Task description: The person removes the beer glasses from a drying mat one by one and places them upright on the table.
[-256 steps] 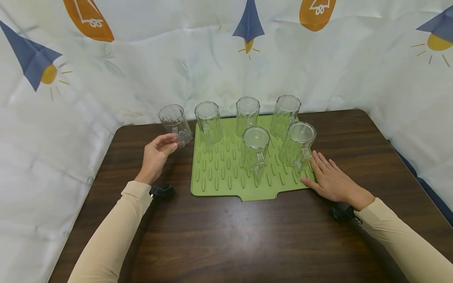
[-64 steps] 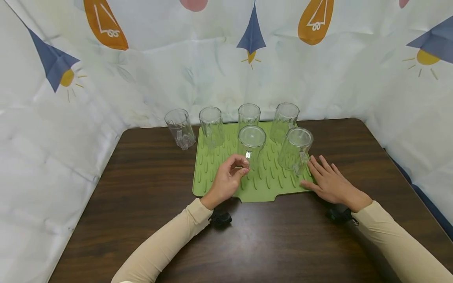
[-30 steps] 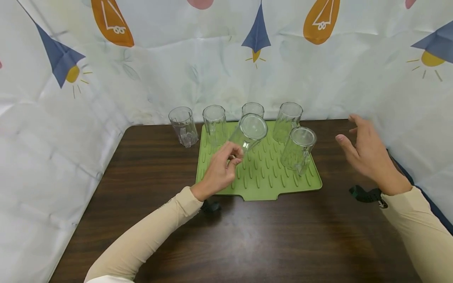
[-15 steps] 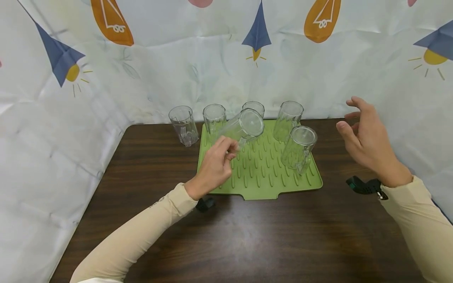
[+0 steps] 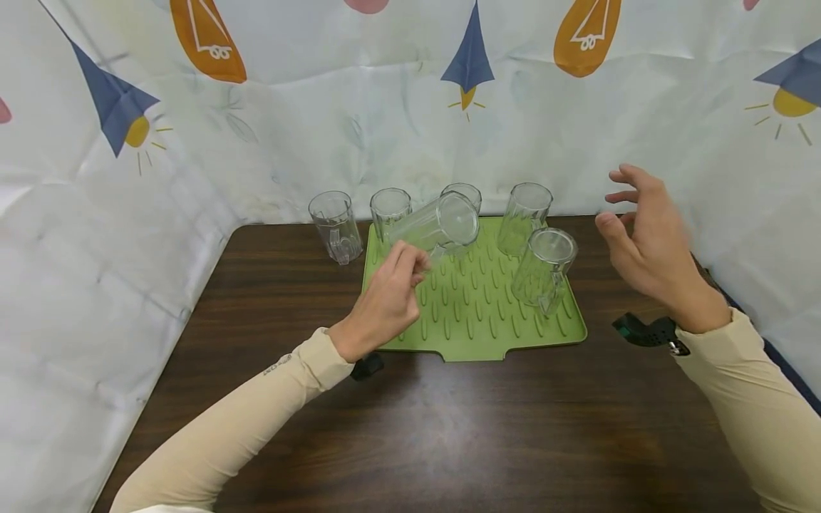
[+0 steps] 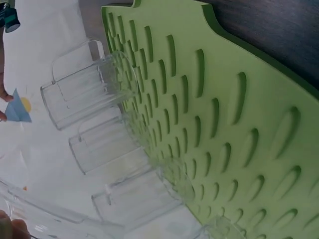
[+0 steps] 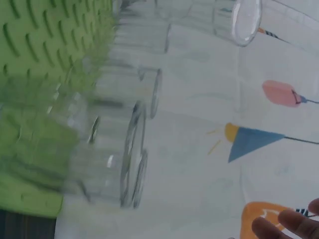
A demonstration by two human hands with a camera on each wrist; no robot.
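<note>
My left hand (image 5: 385,299) grips the handle of a clear glass mug (image 5: 442,224) and holds it tipped onto its side above the green ridged mat (image 5: 474,353), base toward the right. To the right of the mat, my right hand (image 5: 651,242) hovers in the air, fingers loosely bent around nothing. Closest to it, an upside-down glass mug (image 5: 545,267) stands on the mat's right part. Low in the left wrist view, fingertips (image 6: 15,229) show beside the held mug (image 6: 50,211).
Along the mat's back stand three upright mugs: a left one (image 5: 389,210), a middle one (image 5: 465,192) partly behind the held mug, and a right one (image 5: 526,217). Another upright mug (image 5: 336,228) is on the brown table (image 5: 442,427), left of the mat. A printed curtain (image 5: 385,128) hangs behind.
Earlier my left hand was at the leftmost mug; it then took the upside-down front mug's handle, lifted it and turned it sideways. My right hand has risen from the mat's right edge.
</note>
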